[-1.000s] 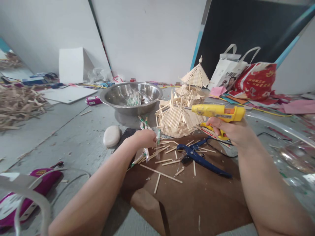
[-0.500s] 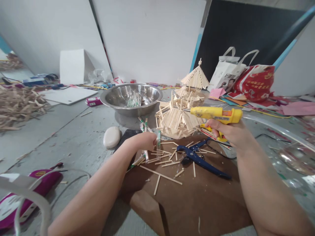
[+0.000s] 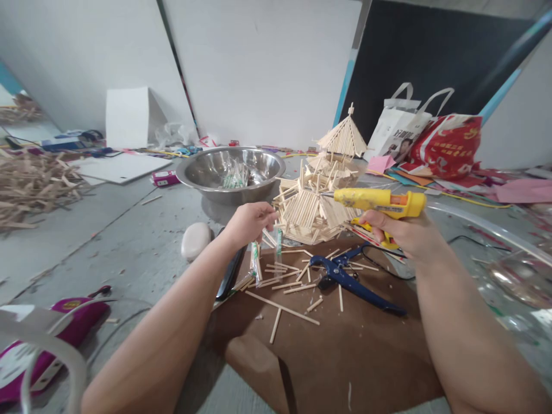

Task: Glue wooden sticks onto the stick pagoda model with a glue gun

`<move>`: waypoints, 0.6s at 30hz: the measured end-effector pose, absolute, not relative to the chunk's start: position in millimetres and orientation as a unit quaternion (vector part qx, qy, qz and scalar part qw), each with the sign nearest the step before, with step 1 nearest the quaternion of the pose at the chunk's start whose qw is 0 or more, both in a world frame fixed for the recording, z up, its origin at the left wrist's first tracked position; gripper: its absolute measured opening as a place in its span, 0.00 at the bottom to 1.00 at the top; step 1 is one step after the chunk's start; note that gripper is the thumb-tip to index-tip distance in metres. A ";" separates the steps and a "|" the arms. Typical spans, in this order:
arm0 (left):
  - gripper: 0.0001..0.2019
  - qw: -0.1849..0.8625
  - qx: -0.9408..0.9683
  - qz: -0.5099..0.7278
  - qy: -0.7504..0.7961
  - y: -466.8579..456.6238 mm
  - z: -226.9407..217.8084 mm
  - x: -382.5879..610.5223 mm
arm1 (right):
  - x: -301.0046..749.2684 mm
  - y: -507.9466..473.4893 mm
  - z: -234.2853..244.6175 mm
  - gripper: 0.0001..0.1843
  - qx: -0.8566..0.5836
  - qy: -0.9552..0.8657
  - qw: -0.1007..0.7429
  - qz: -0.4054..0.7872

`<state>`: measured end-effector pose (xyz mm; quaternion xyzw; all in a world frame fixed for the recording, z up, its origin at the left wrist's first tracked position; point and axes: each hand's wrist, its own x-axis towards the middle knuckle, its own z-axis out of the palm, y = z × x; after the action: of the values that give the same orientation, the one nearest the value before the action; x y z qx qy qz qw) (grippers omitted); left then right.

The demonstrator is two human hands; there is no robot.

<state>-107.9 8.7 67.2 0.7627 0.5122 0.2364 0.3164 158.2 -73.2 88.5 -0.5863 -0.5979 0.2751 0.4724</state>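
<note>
Moved left hand (image 3: 250,223) forward from loose sticks (image 3: 299,288) to left edge of stick model (image 3: 302,210), just beyond brown sheet (image 3: 366,345); with fingers bent, cannot tell whether pinching anything or touching the model; clasping yellow glue gun (image 3: 366,198) in right hand (image 3: 407,233), with nozzle at or near the front roof.

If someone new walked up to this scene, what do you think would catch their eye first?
Probably the bright yellow plastic glue gun, held in the right hand right of centre, its nozzle towards the pale wooden-stick model. Above and behind that model rises a pointed, pale wooden-stick roof. To the model's left, the round, shiny steel basin on the floor probably stands out too.
</note>
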 end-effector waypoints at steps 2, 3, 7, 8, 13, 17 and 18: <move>0.10 0.316 0.745 0.294 0.509 9.4 61.5 -103.9 | 158.1 -73.1 88.5 0.15 -0.593 -0.596 0.465 0.278; 0.09 0.321 0.739 0.313 0.503 10.0 59.4 -102.5 | 158.0 -73.2 88.7 0.15 -0.594 -0.596 0.465 0.278; 0.08 0.378 0.718 0.340 0.475 12.0 57.4 -101.2 | 157.1 -73.7 89.9 0.15 -0.594 -0.593 0.468 0.276; 0.09 0.391 0.713 0.339 0.472 12.1 58.0 -101.3 | 156.7 -74.0 90.5 0.15 -0.594 -0.594 0.466 0.279; 0.07 0.410 0.686 0.337 0.499 11.1 59.7 -100.5 | 153.4 -76.6 94.3 0.16 -0.610 -0.589 0.451 0.280; 0.07 0.408 0.656 0.370 0.515 11.5 54.2 -97.2 | 153.5 -76.8 94.2 0.17 -0.614 -0.595 0.440 0.274; 0.07 0.407 0.652 0.377 0.517 11.8 52.5 -96.1 | 154.0 -76.6 93.5 0.17 -0.613 -0.599 0.440 0.268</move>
<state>-96.1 11.8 52.5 0.6520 0.5167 0.3769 0.4072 154.0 -76.6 93.5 -0.6132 -0.5986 0.2680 0.4403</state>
